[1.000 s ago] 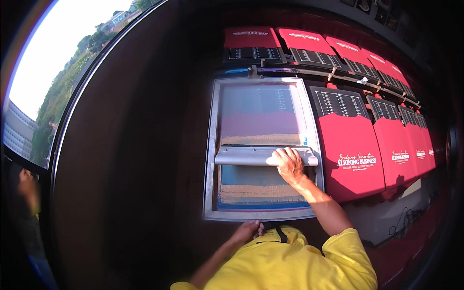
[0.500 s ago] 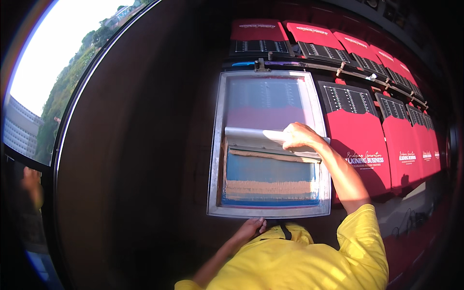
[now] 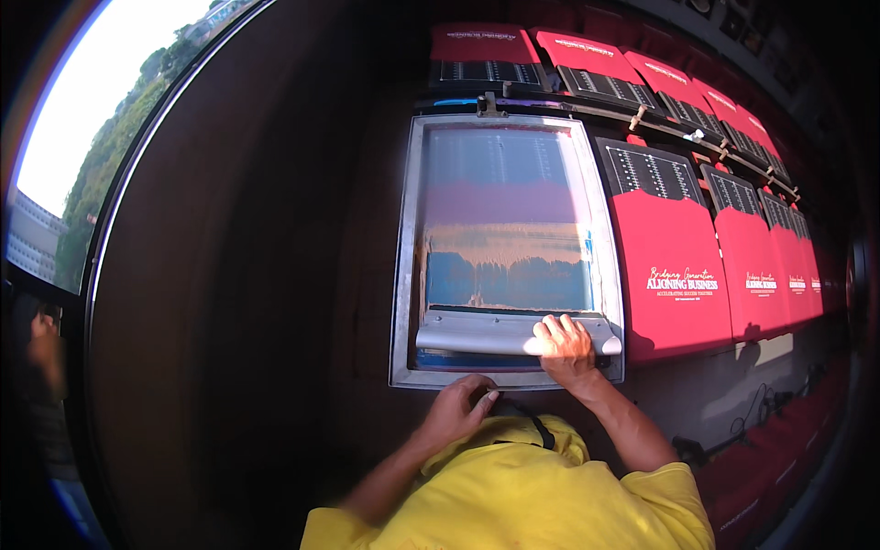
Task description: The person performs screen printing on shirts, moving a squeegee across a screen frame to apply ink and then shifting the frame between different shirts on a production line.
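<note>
A screen printing frame with a pale metal border lies in front of me, its mesh showing bluish over red and black. Across the near part of the mesh rests a wide silver squeegee. My right hand is closed over the right part of its handle. Beige ink lies smeared in a band on the mesh beyond the squeegee, with uneven streaks below it. At the frame's near edge, close to my yellow shirt, my left hand is curled, thumb against fingers; what it pinches, if anything, is hidden.
Printed red fabric pieces on black boards stand in a row to the right, with another row beyond a metal rail. A clamp sits at the frame's far edge. A dark panel runs along the left; another person's hand shows at far left.
My right hand has drawn the squeegee from mid-screen toward me to the near end. The beige ink band now lies beyond it. My left hand has come up to the frame's near edge.
</note>
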Tool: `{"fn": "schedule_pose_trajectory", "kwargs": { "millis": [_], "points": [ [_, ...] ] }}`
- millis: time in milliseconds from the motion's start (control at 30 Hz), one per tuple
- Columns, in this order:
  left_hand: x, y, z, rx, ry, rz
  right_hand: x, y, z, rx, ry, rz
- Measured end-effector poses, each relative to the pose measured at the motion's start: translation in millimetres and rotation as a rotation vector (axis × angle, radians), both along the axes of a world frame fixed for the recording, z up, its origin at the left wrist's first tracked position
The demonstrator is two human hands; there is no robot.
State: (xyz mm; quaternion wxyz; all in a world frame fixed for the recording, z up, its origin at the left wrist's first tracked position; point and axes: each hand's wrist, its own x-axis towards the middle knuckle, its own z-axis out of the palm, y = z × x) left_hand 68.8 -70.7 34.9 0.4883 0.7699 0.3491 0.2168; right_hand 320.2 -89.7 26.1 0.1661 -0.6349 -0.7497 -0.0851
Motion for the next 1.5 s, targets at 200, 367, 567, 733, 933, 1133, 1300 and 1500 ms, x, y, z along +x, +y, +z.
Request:
{"fn": "schedule_pose_trajectory", "kwargs": {
  "millis": [200, 367, 567, 733, 933, 1133, 1300, 1500],
  "points": [
    [-9.7, 95.6, 38.2, 0.696, 0.628, -0.114, 10.3, 8.7, 20.9, -0.126, 0.13, 0.071],
    [-8.3, 113.1, 4.0, 0.652, 0.585, -0.123, 52.2, -25.3, -12.0, -0.024, -0.01, -0.099],
    [-8.7, 114.5, 2.7, 0.568, 0.563, -0.027, 54.2, -25.8, -13.6, 0.097, 0.051, -0.109],
    [-25.1, 99.7, -11.1, 0.67, 0.438, -0.082, 35.7, -37.6, 16.7, -0.189, 0.058, -0.12],
    [-13.2, 126.6, -27.7, 0.715, 0.451, -0.038, 54.7, -7.7, -14.6, 0.043, 0.024, -0.096],
    [30.6, 219.5, -6.9, 0.65, 0.451, -0.025, 97.0, 88.5, -10.6, -0.088, 0.046, -0.107],
    [41.8, 236.3, 16.5, 0.555, 0.593, -0.061, 120.9, 116.9, -1.6, -0.049, 0.072, -0.024],
    [2.2, 158.9, 26.1, 0.577, 0.519, -0.042, 74.6, 25.7, 9.3, -0.17, 0.139, -0.106]
  ]
}}
